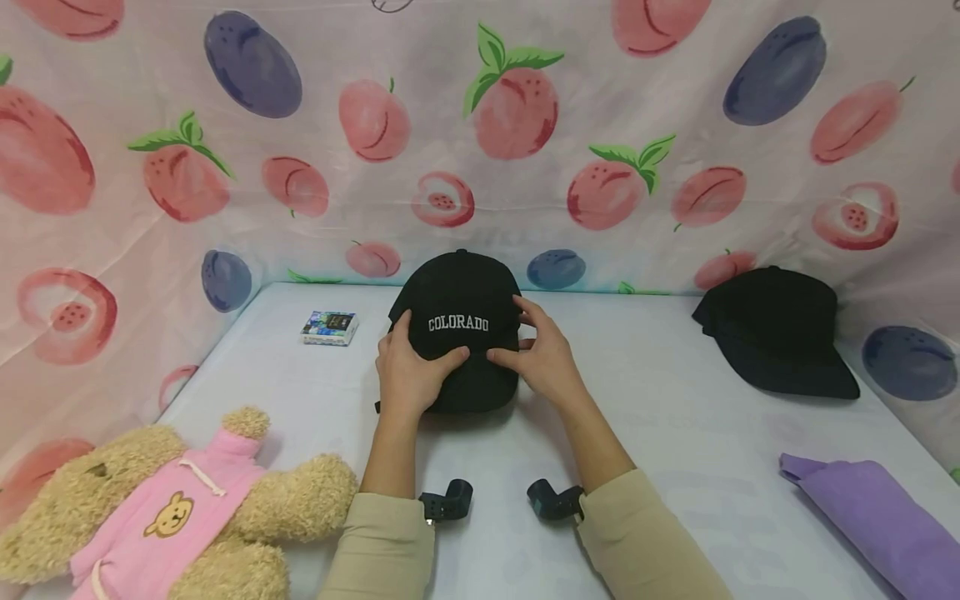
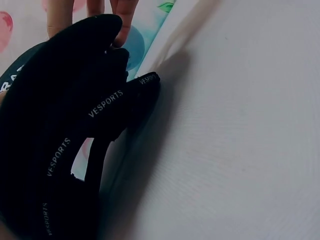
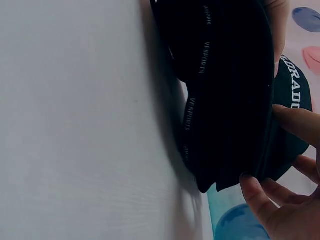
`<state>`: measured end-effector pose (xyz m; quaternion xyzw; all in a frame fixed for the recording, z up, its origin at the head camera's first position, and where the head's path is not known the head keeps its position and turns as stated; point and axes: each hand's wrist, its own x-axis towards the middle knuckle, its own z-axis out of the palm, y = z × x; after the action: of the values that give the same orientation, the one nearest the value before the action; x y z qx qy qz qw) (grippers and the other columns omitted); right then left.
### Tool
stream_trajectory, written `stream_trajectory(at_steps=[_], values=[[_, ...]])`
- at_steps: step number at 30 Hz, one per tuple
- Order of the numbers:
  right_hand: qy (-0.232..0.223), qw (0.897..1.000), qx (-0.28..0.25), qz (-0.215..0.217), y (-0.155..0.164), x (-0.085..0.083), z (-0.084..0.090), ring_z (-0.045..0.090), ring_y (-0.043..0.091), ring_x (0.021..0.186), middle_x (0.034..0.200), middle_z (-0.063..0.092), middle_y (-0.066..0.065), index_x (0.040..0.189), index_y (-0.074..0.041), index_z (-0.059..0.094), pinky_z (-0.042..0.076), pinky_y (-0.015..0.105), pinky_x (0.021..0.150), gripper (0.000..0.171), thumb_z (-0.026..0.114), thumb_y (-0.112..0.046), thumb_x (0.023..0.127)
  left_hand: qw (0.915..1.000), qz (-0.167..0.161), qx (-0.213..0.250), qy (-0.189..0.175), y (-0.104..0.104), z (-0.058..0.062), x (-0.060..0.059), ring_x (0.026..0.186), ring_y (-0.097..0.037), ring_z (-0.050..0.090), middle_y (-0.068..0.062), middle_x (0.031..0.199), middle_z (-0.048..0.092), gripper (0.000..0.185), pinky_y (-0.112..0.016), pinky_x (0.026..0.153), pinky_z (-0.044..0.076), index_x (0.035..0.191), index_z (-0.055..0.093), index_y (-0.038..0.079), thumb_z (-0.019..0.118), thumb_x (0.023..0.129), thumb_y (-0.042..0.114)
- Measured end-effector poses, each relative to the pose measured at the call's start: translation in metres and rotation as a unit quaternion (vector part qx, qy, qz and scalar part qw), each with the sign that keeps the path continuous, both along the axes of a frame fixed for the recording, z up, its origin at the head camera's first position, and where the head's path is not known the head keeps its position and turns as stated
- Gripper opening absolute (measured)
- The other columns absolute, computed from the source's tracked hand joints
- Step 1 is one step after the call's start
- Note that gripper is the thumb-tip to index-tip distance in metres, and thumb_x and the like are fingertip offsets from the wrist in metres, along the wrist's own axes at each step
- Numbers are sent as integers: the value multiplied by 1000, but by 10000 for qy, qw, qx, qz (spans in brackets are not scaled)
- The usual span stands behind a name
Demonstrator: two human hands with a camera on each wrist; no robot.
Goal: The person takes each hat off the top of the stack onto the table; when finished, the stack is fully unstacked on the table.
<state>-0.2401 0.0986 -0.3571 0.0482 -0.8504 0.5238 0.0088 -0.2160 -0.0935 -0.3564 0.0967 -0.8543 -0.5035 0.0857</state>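
Both hands, left (image 1: 407, 372) and right (image 1: 542, 356), grip the Colorado cap (image 1: 461, 317), thumbs meeting on its brim.

The light is bright, even and soft in the head view, coming from above. Only weak shadows lie under the forearms and around the black cap (image 1: 462, 333) between the hands. This view bends at its edges. Both wrist views are close and a little soft; there the cap is nearly pure black and throws a dark shadow on the white table (image 3: 75, 125).
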Motion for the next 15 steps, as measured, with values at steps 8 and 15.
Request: stream_trajectory(at_steps=[8,15], values=[[55,10000,23,-19,5,0,6,62,39,124,159,44,15,162,-26,34,54,52,102,91,84,-20,86,10000,-3,-14,75,3,3,0,146,-43,34,-25,159,31,102,-62,119,33,163,31,14,86,81,42],[150,9999,79,22,10,1,14,61,39,124,160,44,15,163,-25,34,54,52,101,91,84,-20,86,9999,20,66,141,6,7,2,145,-41,35,-23,159,29,102,-61,118,35,163,32,18,86,81,45]])
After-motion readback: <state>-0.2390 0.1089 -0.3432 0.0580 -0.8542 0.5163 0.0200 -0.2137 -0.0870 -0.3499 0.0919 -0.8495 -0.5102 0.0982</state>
